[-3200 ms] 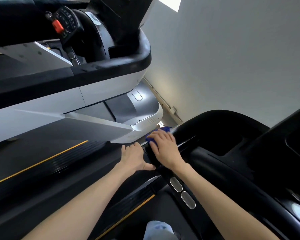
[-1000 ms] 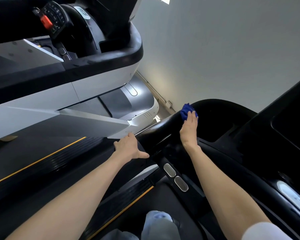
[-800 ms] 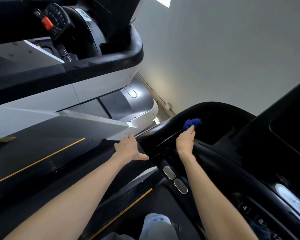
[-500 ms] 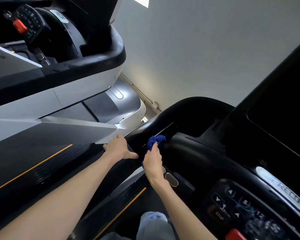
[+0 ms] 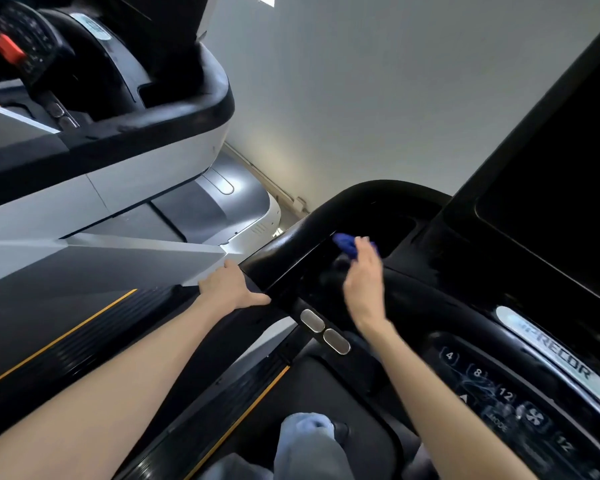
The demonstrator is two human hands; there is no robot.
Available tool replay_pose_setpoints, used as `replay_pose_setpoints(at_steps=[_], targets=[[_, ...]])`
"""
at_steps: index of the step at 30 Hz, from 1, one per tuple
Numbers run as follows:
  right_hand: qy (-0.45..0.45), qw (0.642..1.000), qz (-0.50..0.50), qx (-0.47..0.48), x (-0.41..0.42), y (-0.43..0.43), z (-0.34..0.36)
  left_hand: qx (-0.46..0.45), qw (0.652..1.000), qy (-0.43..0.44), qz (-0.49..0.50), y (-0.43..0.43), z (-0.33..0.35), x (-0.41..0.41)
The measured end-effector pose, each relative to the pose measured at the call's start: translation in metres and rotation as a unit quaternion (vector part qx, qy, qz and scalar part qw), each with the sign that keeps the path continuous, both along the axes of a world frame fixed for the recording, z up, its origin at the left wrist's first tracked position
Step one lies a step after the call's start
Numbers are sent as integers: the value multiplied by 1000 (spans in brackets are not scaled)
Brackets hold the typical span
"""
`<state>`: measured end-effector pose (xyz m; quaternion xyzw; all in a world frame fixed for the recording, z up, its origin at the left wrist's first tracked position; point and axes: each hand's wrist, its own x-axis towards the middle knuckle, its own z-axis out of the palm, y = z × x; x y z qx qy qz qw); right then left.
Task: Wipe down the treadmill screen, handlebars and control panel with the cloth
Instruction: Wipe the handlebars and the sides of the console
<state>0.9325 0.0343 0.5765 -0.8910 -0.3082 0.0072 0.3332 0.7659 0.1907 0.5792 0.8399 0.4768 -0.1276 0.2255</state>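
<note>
A small, bunched dark-blue cloth (image 5: 346, 244) lies against the glossy black plastic of the treadmill console, in a shallow recess at its far left corner, just inside the curved black handlebar (image 5: 291, 242). My right hand (image 5: 362, 284) holds the cloth. My fingers (image 5: 365, 247) are closed over it, so only its far end shows beyond them. The hand is blurred, so I cannot tell the exact grip.

My left hand (image 5: 230, 289) rests on the near left end of the same handlebar. It lies flat, with the fingers wide and straight and the thumb spread towards the right. Just near of it, on the bar, are two oval silver metal sensor pads (image 5: 324, 331), one beside the other.

To the right, near me, is the black control panel (image 5: 492, 396), with pale numbered buttons, a fan symbol and smeary marks on its surface. Beyond that, at the far right, rises the large dark treadmill screen (image 5: 561, 188), which is blank.

At the bottom centre is my knee in pale blue trousers (image 5: 309, 441), above the dark belt. On the left stands a second grey and white treadmill (image 5: 153, 174), with a red safety clip (image 5: 9, 51) on its console. A plain pale grey wall (image 5: 378, 98) fills the far background.
</note>
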Motion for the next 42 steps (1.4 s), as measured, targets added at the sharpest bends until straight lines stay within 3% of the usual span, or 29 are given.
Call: replay_pose_setpoints(at_steps=[3, 5, 10, 13, 16, 18, 20, 23, 30, 33, 38, 40, 42], targets=[[-58, 976, -60, -199, 46, -25, -5, 4, 998, 59, -27, 4, 0, 6], [-71, 962, -64, -254, 47, -31, -10, 44, 995, 65, -65, 3, 3, 16], [-80, 939, 111, -316, 28, 13, -19, 112, 985, -16, -128, -19, 25, 70], [-85, 929, 165, -319, 30, 18, -19, 178, 966, -109, -154, -30, 27, 94], [-93, 948, 87, -292, 39, 0, -16, 104, 943, -233, -213, -45, 18, 101], [-113, 956, 29, -268, 36, -10, -18, 37, 949, -211, -231, -56, 13, 105], [-123, 955, 74, -261, 34, -16, -20, 18, 957, -180, -228, -62, 10, 112], [-92, 947, 140, -272, 63, -24, -13, 23, 962, -154, -225, -65, 11, 121], [-55, 953, 39, -296, 132, -27, 2, 17, 954, -163, -251, -77, 9, 136], [-67, 951, 28, -302, 127, -17, 8, 69, 942, -162, -286, -85, 8, 144], [-90, 938, 139, -306, 106, -38, -6, 86, 937, -131, -312, -85, 10, 156], [-114, 936, 98, -317, 124, -35, 2, 74, 935, -102, -333, -82, 12, 161], [-153, 910, 46, -382, 136, -25, 12, 69, 933, -75, -346, -81, 14, 167]])
